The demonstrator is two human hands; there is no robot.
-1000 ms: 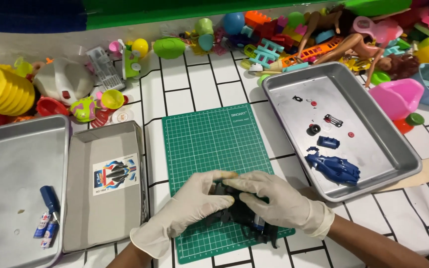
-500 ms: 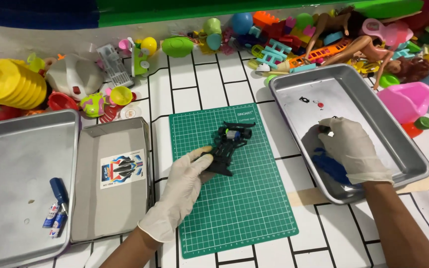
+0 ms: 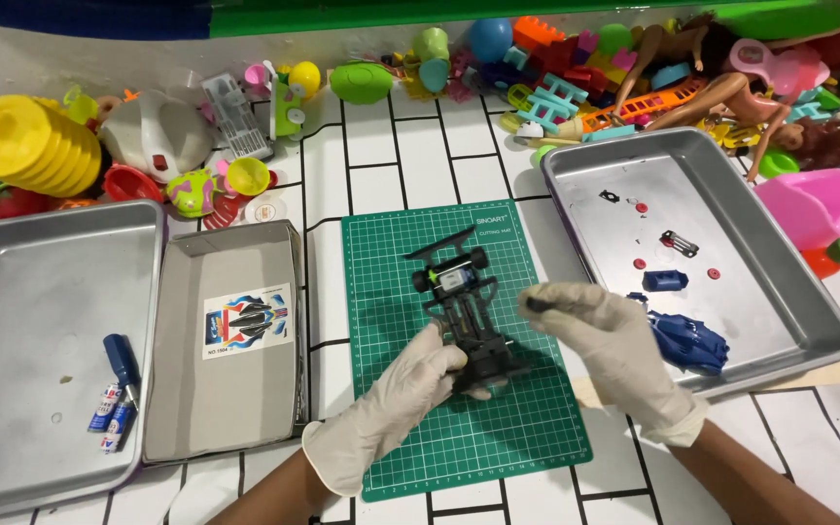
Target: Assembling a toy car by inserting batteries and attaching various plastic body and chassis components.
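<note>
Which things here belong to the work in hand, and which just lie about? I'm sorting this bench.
In hand:
- black plastic toy car chassis, under the left hand's grip
- small dark part, pinched by the right hand
- green gridded cutting mat
- right-side metal tray with blue car shell

Lying about:
- yellow stacked cups
- pink plastic tub
- green toy egg

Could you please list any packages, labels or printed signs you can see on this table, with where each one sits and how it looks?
Sticker sheet: lying in the open grey cardboard box left of the green cutting mat; white rectangle with a blue, red and black car graphic.
Small packet: in the left metal tray, beside a blue-handled screwdriver; blue, white and red.
Mat marking: small white print at the mat's top right corner.
</note>
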